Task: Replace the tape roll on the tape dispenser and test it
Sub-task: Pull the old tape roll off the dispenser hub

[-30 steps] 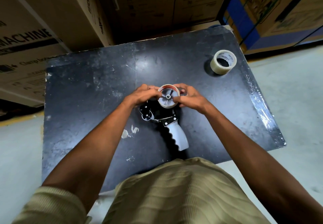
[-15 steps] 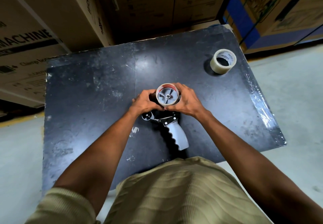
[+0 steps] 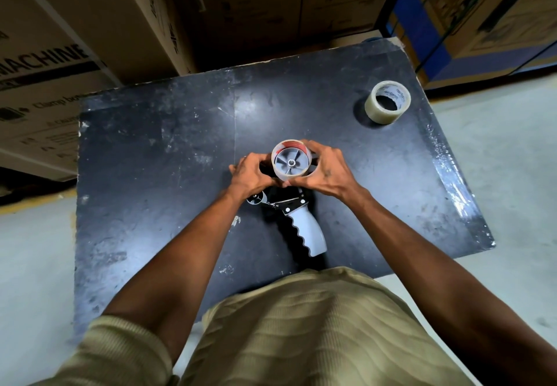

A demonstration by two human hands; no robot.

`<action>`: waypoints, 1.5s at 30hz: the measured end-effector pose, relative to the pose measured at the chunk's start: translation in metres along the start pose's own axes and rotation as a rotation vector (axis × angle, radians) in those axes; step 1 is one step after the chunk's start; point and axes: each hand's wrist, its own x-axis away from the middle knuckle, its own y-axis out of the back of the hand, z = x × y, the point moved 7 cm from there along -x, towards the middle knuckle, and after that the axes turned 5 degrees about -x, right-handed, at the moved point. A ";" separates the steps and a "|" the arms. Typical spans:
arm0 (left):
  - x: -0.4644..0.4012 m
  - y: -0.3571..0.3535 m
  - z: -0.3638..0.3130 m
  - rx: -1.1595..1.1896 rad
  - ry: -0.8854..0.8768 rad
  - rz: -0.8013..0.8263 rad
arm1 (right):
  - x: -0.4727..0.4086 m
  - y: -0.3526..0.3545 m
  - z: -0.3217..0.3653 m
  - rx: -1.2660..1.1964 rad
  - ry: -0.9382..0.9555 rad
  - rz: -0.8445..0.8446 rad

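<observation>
The tape dispenser lies on the black table, its grey wavy handle pointing toward me. A nearly used-up tape roll with a red-printed core sits around the grey spoked hub. My left hand grips the roll from the left and my right hand grips it from the right, fingers curled round its rim. The roll's lower part is hidden behind my fingers. A fresh clear tape roll lies flat at the table's far right corner, away from both hands.
Stacked cardboard boxes stand right behind the table's far edge, and more boxes with blue panels are at the right. Pale concrete floor surrounds the table. My beige-clad torso presses near the front edge.
Both hands have closed further round the old roll, and the roll and hub have come up a little toward the camera. The handle has barely shifted.
</observation>
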 end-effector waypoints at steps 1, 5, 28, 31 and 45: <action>-0.001 0.000 0.000 -0.009 -0.008 -0.002 | 0.001 0.000 0.000 -0.004 0.002 -0.008; 0.001 0.002 -0.004 -0.107 -0.025 0.001 | 0.005 -0.002 0.002 -0.037 0.013 -0.021; -0.007 -0.007 0.005 -0.229 0.026 -0.061 | 0.000 0.009 0.008 -0.123 -0.039 -0.223; -0.004 -0.001 0.002 -0.224 -0.024 -0.074 | -0.014 0.020 0.025 -0.129 0.016 -0.229; -0.002 -0.002 0.003 -0.127 0.030 -0.006 | 0.003 0.037 -0.029 -0.194 -0.093 -0.280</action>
